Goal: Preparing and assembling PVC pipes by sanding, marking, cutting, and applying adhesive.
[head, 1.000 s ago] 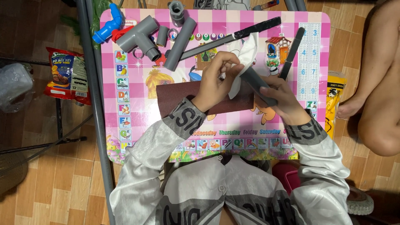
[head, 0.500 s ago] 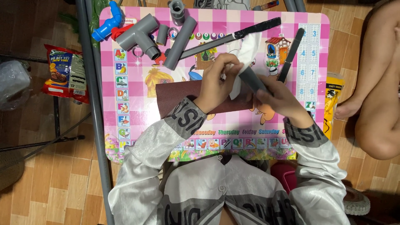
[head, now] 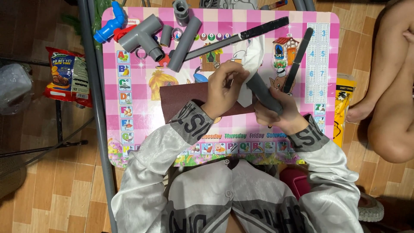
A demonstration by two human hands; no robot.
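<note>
My right hand (head: 280, 113) grips a short grey pipe (head: 264, 92) that points up and to the left over the pink children's table (head: 133, 99). A white cloth (head: 252, 58) is pinched in my left hand (head: 224, 88) at the pipe's upper end, and it trails up toward the table's back. Both hands hover over a dark brown sheet of sandpaper (head: 181, 97) lying flat on the table.
At the back lie a grey tee fitting (head: 142, 36), a grey pipe length (head: 184, 43), small couplings (head: 181, 8), a blue valve (head: 110, 23), a long knife (head: 241, 36) and a dark file (head: 297, 60). A snack bag (head: 69, 77) lies on the floor at left. Another person's leg (head: 388, 95) is at right.
My right hand has drawn the pipe slightly down and right. My left hand has shifted along the pipe's upper end with the cloth.
</note>
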